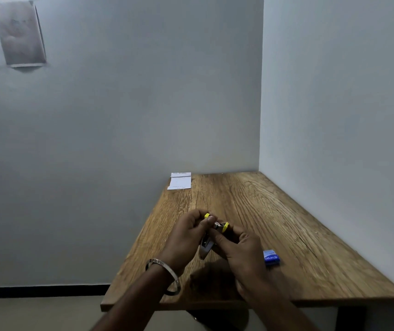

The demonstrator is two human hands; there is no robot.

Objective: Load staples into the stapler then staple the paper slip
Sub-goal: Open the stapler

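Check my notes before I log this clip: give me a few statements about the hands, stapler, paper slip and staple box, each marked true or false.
1. Both hands, left hand and right hand, hold the stapler. True.
2. The paper slip lies under the stapler. False: it lies at the table's far corner, apart from the hands.
3. The blue staple box lies on the table beside the right hand. True.
4. The left wrist is bare. False: it wears a metal bangle.

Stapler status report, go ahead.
Both hands, left and right, grip stapler above table. Paper slip untouched at far corner. Staple box beside right hand. Nothing obstructing.
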